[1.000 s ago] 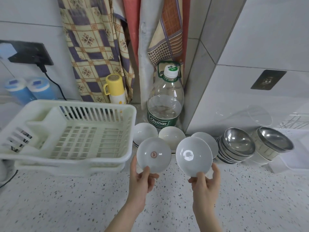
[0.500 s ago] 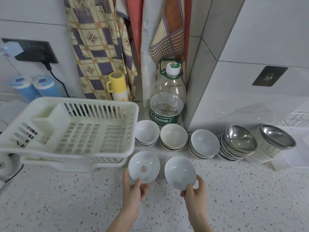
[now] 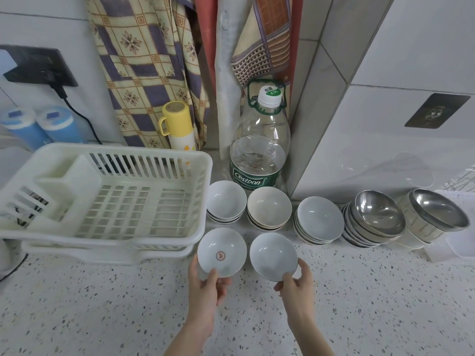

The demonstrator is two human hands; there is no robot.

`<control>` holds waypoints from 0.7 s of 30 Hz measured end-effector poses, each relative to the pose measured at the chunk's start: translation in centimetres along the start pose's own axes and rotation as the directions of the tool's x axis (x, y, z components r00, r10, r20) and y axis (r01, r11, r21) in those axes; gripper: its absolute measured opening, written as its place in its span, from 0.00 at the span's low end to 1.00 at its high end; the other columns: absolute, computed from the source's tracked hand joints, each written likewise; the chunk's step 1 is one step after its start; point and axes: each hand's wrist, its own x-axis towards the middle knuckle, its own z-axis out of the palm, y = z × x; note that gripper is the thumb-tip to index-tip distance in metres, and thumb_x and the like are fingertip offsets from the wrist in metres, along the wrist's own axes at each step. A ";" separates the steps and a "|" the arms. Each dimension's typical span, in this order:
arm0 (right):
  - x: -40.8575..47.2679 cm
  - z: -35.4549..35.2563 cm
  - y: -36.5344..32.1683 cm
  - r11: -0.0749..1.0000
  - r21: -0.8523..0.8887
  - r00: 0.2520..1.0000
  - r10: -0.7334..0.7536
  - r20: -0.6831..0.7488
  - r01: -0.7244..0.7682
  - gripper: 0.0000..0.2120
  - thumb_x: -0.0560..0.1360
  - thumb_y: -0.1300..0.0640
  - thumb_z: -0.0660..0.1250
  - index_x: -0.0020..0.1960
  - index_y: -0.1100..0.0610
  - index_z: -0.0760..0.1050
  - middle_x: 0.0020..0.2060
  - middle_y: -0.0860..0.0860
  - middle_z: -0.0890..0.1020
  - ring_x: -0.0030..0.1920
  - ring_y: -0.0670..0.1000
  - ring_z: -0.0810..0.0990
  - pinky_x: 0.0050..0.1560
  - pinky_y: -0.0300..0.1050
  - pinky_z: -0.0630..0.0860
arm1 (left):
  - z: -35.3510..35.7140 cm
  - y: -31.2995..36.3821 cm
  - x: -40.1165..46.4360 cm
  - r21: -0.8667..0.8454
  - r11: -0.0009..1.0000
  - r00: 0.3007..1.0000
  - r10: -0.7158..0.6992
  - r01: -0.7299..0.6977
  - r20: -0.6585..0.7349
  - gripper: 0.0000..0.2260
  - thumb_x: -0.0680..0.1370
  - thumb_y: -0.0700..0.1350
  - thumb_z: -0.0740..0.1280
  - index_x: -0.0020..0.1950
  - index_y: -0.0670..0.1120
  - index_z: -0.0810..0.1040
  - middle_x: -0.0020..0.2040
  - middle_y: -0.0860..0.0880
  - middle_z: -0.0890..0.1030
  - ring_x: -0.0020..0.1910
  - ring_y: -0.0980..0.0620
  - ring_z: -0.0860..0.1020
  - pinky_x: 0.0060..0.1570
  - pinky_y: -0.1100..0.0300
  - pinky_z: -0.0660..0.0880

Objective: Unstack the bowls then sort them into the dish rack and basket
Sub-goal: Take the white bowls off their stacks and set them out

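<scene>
My left hand (image 3: 205, 291) pinches the near rim of a white bowl with a red emblem inside (image 3: 222, 251). My right hand (image 3: 298, 286) pinches the near rim of a plain white bowl (image 3: 272, 255). Both bowls are low over the speckled counter, just in front of the stacks; I cannot tell whether they touch it. Behind them stand a white bowl stack (image 3: 226, 201), a cream bowl stack (image 3: 268, 208), another white stack (image 3: 318, 220) and two steel bowl stacks (image 3: 375, 218) (image 3: 434, 214). The white plastic dish rack (image 3: 108, 201) sits at the left.
A large water bottle (image 3: 259, 150) and a yellow flask (image 3: 180, 127) stand against the wall behind the stacks. Cloths hang above them. A wire rack (image 3: 462, 178) and a clear container edge (image 3: 455, 247) show at the far right. A black cable (image 3: 77, 111) runs behind the dish rack.
Both hands have lowered the two bowls from raised, tilted positions down toward the counter in front of the stacks. The camera has also tipped downward.
</scene>
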 end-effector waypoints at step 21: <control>-0.8 0.7 0.3 0.996 -0.085 0.997 -0.009 0.083 0.016 0.27 0.77 0.65 0.58 0.74 0.53 0.57 0.31 0.53 0.84 0.28 0.48 0.77 0.27 0.42 0.73 | 0.0 0.1 -0.1 0.054 0.997 0.998 -0.057 0.056 0.012 0.22 0.81 0.48 0.65 0.72 0.63 0.62 0.39 0.42 0.86 0.23 0.53 0.73 0.19 0.63 0.63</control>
